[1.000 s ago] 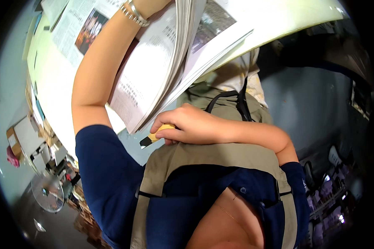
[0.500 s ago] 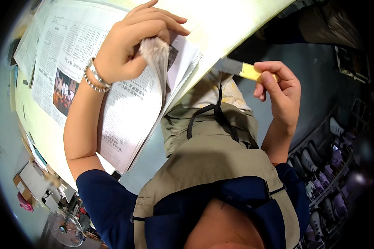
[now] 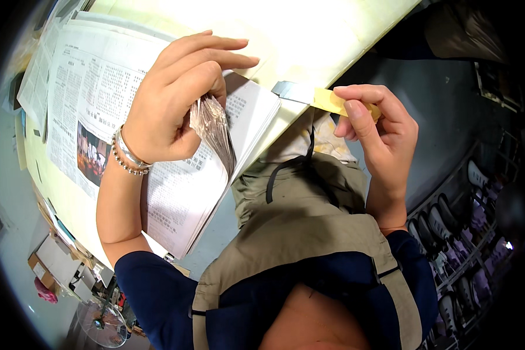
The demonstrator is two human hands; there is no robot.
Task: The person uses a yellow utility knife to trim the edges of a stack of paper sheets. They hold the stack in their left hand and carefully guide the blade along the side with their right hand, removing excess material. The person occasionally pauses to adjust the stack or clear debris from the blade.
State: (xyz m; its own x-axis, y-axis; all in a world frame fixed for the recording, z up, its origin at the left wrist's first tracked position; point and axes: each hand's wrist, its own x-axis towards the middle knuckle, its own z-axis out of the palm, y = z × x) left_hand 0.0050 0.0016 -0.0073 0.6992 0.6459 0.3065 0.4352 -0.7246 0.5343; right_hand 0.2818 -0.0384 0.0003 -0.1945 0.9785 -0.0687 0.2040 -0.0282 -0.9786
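My left hand [image 3: 178, 99] is closed around a bunched-up corner of newspaper sheets [image 3: 216, 131], whose many thin layers are folded up from the stack. The index and other fingers reach out past the grip. Beneath them lies the rest of the newspaper stack [image 3: 184, 201], near the table's right edge. My right hand [image 3: 385, 119] pinches the yellow handle of a flat-bladed knife [image 3: 294, 92]. Its broad grey blade points left, over the table edge, with the tip close to the stack's far right corner. Whether the tip touches the paper I cannot tell.
More newspaper [image 3: 64, 111] covers the left of the pale table [image 3: 309, 35]. Shoes stand on racks [image 3: 455, 233] at the lower right. A fan [image 3: 102, 321] and boxes are at the lower left. Someone's trouser leg [image 3: 466, 32] shows at the upper right.
My right hand has brought the knife left, from beside the table to over its edge. The left hand has shifted slightly toward me and left, still gripping the sheets, and more paper layers show.
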